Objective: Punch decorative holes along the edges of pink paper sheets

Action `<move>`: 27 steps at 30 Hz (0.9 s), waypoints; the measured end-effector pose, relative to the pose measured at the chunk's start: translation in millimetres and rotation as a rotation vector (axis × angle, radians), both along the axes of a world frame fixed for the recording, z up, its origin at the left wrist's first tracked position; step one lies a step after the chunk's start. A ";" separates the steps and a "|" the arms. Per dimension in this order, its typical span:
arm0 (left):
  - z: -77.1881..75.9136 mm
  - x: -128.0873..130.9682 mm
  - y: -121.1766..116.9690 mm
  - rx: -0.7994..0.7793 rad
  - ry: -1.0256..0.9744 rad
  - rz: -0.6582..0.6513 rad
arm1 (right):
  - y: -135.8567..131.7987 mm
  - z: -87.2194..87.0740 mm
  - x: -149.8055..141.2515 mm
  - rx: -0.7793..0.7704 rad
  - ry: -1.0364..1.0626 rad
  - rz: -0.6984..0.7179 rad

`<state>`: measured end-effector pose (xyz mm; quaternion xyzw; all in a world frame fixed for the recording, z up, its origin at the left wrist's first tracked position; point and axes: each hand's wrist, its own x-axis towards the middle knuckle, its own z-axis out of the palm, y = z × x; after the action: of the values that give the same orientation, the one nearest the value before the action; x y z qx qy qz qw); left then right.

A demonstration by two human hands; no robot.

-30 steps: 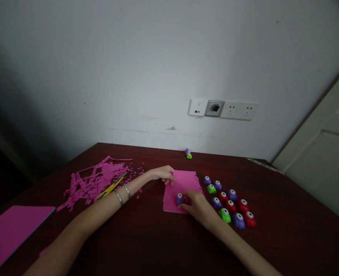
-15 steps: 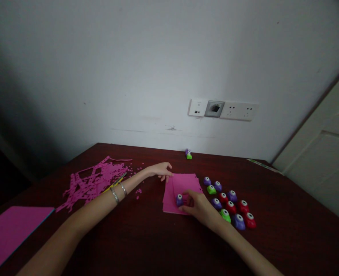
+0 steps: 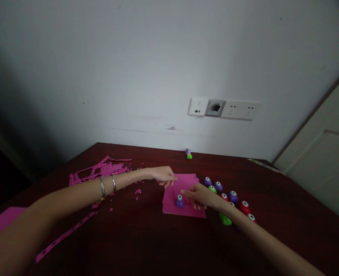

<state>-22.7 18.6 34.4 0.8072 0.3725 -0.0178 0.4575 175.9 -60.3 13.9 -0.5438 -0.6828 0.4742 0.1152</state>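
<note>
A stack of pink paper (image 3: 169,209) lies on the table in front of me. Standing on it is a small purple craft punch (image 3: 179,201) with a white-and-black round top. My left hand (image 3: 164,176) is at the upper left of the stack, its fingers closed at the corner of the top pink piece. Beside the punch, over the paper, hovers my right hand (image 3: 199,195). Its fingers are loosely bent and apart, with nothing visible in them. More purple, green and red punches (image 3: 233,197) stand right of the paper, partly hidden behind my right forearm.
Punched pink strips (image 3: 108,168) lie heaped at the left, with small paper bits (image 3: 138,191) scattered near. One long strip (image 3: 67,235) lies closer to me. Pink sheets (image 3: 2,222) are at the far left. Several punches (image 3: 189,154) stand by the wall, below sockets (image 3: 239,110).
My right hand has let go of the purple punch and shifted right. The left hand has come slightly nearer, its fingers more closed. A long punched strip now shows at the lower left.
</note>
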 end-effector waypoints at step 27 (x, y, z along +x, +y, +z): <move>-24.7 20.1 -4.5 -0.495 0.223 -0.103 | 16.5 -9.0 -6.4 -0.277 -0.025 0.082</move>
<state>-2.7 14.0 9.7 0.6818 0.3632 -0.2201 0.5956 169.5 -43.9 5.0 -0.5322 -0.6338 0.5612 0.0112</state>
